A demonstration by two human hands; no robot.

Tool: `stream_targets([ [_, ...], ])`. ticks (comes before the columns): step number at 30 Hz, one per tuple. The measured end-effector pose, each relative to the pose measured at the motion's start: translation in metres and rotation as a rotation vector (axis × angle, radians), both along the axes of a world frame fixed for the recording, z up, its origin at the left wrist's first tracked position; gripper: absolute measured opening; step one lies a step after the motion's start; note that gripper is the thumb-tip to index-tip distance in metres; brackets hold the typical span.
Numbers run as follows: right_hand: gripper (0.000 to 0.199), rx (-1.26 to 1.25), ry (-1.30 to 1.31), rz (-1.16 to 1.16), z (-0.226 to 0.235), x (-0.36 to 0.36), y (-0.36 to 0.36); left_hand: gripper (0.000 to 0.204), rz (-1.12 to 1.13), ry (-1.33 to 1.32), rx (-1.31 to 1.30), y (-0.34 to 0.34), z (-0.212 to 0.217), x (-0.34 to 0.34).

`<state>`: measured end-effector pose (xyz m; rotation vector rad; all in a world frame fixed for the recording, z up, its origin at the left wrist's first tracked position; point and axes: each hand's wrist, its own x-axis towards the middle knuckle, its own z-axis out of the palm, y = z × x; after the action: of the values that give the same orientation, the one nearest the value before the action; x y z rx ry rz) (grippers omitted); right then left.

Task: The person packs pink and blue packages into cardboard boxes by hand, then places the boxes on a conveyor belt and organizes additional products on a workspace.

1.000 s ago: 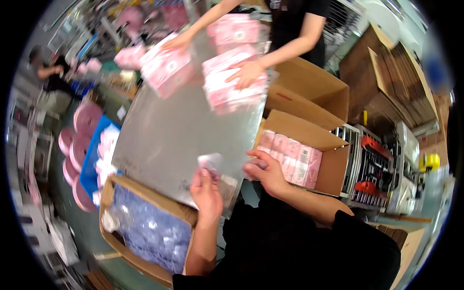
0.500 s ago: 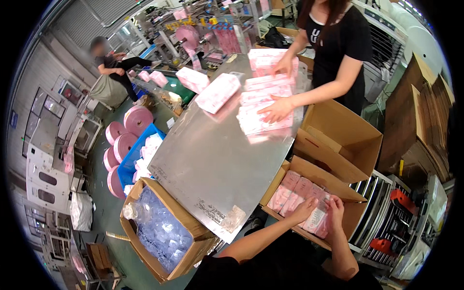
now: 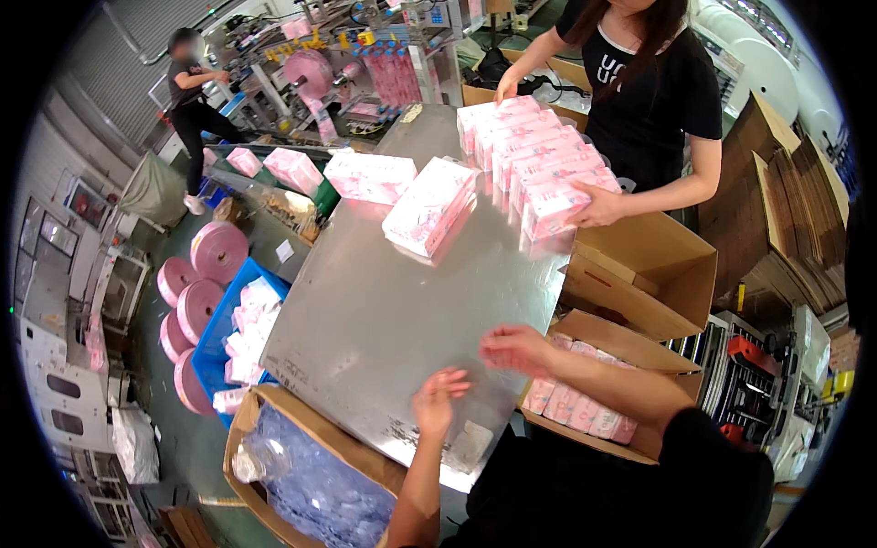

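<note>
Head view: both of the person's hands are empty and hover over the near part of the metal table (image 3: 365, 310). The left hand (image 3: 437, 400) has its fingers spread and relaxed, just above the table's near edge. The right hand (image 3: 516, 349) is open and flat, palm down, at the table's right edge, directly beside the near cardboard box (image 3: 630, 342).

That box holds a row of pink packs (image 3: 575, 406) standing on end, packed tight against one another, apparently so that the row fills the box without gaps. It sits below table height, just beside the right hand.

Further out, two bundles of pink packs (image 3: 429, 205) lie flat on the far half of the table, well apart from the person's hands. Across the table, a co-worker's hands steady a long stack of packs (image 3: 539, 164), one at each end; the pressure from both ends appears to keep it together. A second open box (image 3: 658, 265) stands beside that person.

The centre of the table is bare sheet metal and gives open room between the hands and the bundles. At the near left corner, a box lined with clear plastic (image 3: 311, 475) borders the table edge. A blue crate (image 3: 215, 338) and pink film rolls (image 3: 196, 301) occupy the floor on the left.
</note>
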<state>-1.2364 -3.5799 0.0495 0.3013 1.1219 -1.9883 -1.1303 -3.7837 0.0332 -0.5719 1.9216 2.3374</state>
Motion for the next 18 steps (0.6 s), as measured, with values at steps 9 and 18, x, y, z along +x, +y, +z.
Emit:
stream_targets([
  [9, 0.043, 1.525, 2.120, 0.287, -0.064, -0.291, -0.093, 0.021, 0.444, -0.182, -0.115, -0.097, -0.035, 0.065],
  [18, 0.043, 0.697, 1.671, 1.333, 0.034, -0.155, -0.222, 0.085, 0.441, -0.040, -0.312, -0.086, -0.041, 0.007],
])
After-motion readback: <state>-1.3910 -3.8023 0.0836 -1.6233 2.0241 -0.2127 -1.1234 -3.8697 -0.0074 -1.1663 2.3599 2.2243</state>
